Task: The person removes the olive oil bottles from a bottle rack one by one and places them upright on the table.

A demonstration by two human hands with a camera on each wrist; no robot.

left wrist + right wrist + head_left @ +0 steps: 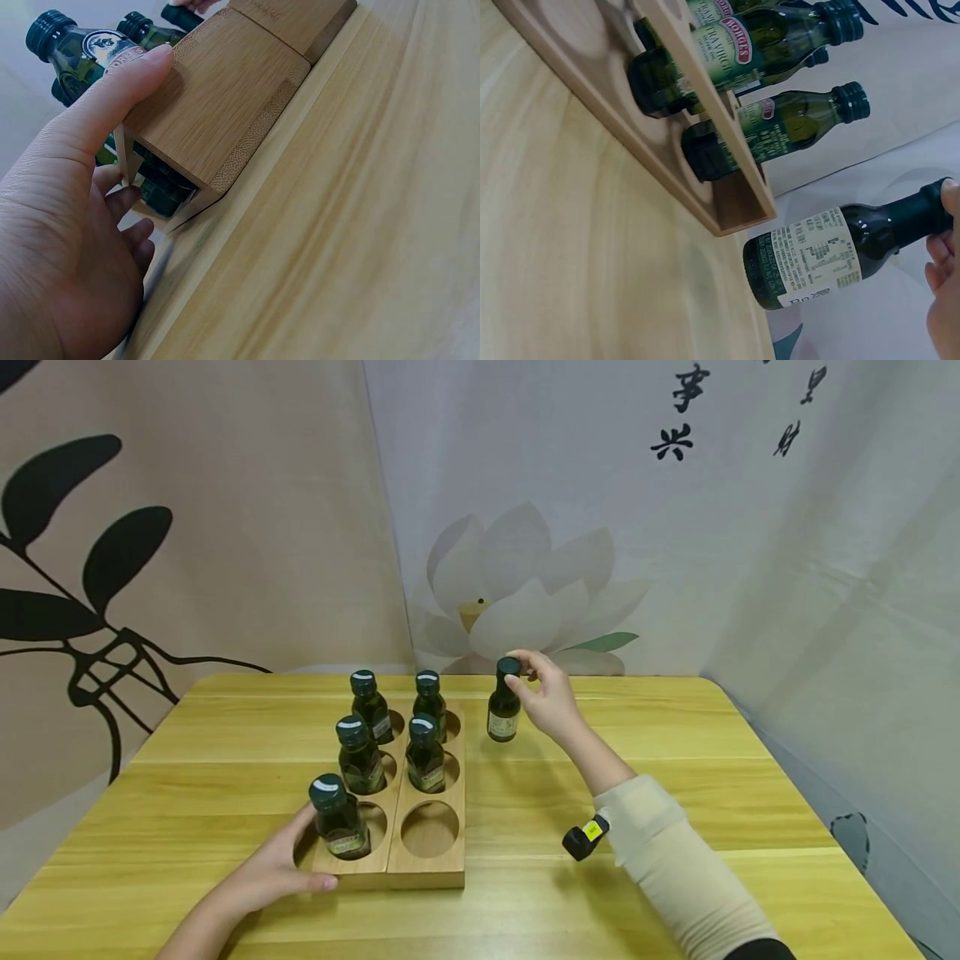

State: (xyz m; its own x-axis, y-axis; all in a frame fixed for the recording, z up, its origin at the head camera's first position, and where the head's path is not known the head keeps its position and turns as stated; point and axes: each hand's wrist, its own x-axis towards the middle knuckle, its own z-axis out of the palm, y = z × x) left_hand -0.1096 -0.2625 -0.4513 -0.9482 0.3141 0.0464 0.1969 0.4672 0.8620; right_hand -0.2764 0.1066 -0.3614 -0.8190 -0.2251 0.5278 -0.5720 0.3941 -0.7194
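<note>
My right hand [546, 693] pinches a small dark glass bottle [817, 259] by its capped neck, beyond the right back corner of a wooden bottle rack [427, 878]. The bottle has a pale printed label; whether its base touches the table I cannot tell. At the rack's front left corner, my left hand [273, 870] grips the wood, thumb [146, 75] on the front face and fingers curled by the open side. Several green oil bottles with dark caps, among them a front left bottle [341, 822], stand in the rack's round holes. Bare wood shows inside the front right hole [430, 829].
The rack stands on a light wooden table [637, 868]. Behind the table hangs a printed cloth [525, 460] with a lotus and dark leaves. A small black device with a yellow sticker [587, 837] sits at the right wrist, over a cream sleeve [667, 843].
</note>
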